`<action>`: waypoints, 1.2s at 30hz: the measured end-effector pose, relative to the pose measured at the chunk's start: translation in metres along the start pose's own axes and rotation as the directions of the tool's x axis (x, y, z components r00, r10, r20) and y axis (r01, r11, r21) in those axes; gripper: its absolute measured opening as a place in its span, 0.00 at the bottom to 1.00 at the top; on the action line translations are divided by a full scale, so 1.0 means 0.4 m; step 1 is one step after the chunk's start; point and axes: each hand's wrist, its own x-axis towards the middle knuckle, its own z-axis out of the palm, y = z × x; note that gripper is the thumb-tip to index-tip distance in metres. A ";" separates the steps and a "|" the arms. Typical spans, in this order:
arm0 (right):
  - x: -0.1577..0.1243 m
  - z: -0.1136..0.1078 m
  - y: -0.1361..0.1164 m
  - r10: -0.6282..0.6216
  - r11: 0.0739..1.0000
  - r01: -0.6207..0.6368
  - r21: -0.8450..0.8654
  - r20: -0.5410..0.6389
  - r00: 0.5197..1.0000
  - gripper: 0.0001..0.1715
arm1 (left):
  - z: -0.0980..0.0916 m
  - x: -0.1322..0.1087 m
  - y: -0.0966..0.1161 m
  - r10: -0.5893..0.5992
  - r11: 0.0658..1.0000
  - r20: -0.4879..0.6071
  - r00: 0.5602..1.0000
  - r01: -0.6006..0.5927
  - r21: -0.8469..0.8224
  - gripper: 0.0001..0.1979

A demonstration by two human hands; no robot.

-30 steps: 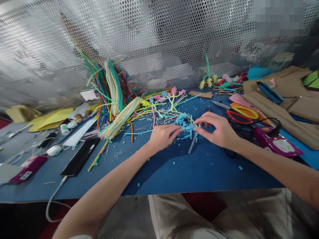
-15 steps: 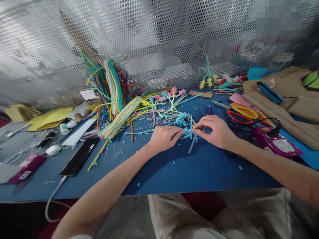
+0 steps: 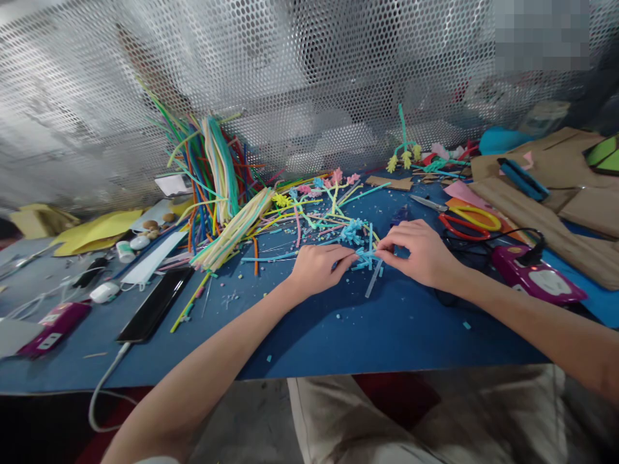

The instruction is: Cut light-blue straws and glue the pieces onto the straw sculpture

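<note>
Both hands meet over the table, pinching a small light-blue pipe cleaner piece (image 3: pixel 367 256) between them. My left hand (image 3: pixel 316 267) holds its left end between thumb and fingertips. The right end is in the thumb-and-finger pinch of my right hand (image 3: pixel 418 252). Just behind the fingers lies a fuzzy light-blue pipe cleaner cluster (image 3: pixel 353 230). A clear, narrow strip (image 3: pixel 373 281) lies below the pinched piece. Behind the hands are pipe cleaner stems with pink tips (image 3: pixel 337 177). Exactly how the blue pieces cross at the fingertips is too small to tell.
Bundled pipe cleaners (image 3: pixel 220 167) stand at the back left, beside a black phone (image 3: pixel 155 306) on a cable. To the right lie scissors (image 3: pixel 467 219), a purple power strip (image 3: pixel 539 276) and brown cardboard (image 3: pixel 546 206). A perforated metal panel (image 3: pixel 290 77) closes off the back.
My right hand has shifted very slightly, its fingers still pinched on the blue piece. My left hand keeps its place.
</note>
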 end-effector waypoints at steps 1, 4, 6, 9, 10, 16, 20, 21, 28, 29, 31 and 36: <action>0.000 0.000 0.001 -0.001 1.000 0.001 -0.006 0.002 1.000 0.10 | -0.001 0.000 0.001 -0.003 1.000 -0.002 1.000 0.003 0.003 0.15; -0.001 0.000 0.003 0.003 1.000 -0.003 -0.012 0.012 1.000 0.10 | -0.003 0.001 0.002 -0.005 1.000 -0.007 1.000 0.005 0.010 0.15; -0.001 0.002 0.004 0.005 1.000 -0.005 -0.010 0.019 1.000 0.10 | -0.003 0.002 0.002 0.001 1.000 -0.008 1.000 -0.001 0.012 0.15; -0.001 0.005 0.003 0.007 1.000 -0.007 -0.008 0.025 1.000 0.10 | -0.003 0.002 0.001 0.009 1.000 -0.014 1.000 -0.009 0.015 0.15; -0.001 0.005 0.001 0.006 1.000 -0.006 -0.005 0.026 1.000 0.10 | -0.003 0.002 0.001 0.010 1.000 -0.019 1.000 -0.009 0.016 0.15; 0.002 -0.011 -0.015 0.012 0.998 -0.010 0.067 -0.021 1.000 0.09 | 0.000 0.002 -0.003 0.010 1.000 -0.030 1.000 -0.009 0.018 0.14; 0.002 -0.020 -0.019 0.014 0.994 -0.011 0.105 -0.031 0.999 0.07 | -0.002 0.001 -0.005 -0.002 0.999 -0.028 1.000 0.003 0.034 0.14; 0.003 -0.021 -0.019 0.017 0.994 -0.013 0.110 -0.033 0.999 0.07 | -0.003 0.001 -0.005 -0.005 0.999 -0.029 1.000 0.006 0.037 0.14; 0.006 -0.008 -0.007 0.134 0.984 -0.122 0.127 -0.092 0.987 0.09 | -0.005 0.005 -0.007 -0.018 0.999 -0.021 1.000 0.018 0.036 0.15; 0.007 -0.008 -0.006 0.131 0.985 -0.119 0.125 -0.089 0.987 0.09 | -0.005 0.005 -0.008 -0.018 0.999 -0.021 1.000 0.019 0.034 0.15; 0.009 -0.009 -0.006 0.095 0.987 -0.083 0.135 -0.085 0.992 0.08 | -0.005 0.005 -0.010 -0.021 0.999 -0.015 1.000 0.021 0.033 0.15; 0.014 -0.018 -0.010 0.051 0.978 -0.023 0.208 -0.133 0.990 0.07 | -0.005 0.002 -0.009 -0.032 0.999 0.002 0.999 0.032 0.026 0.15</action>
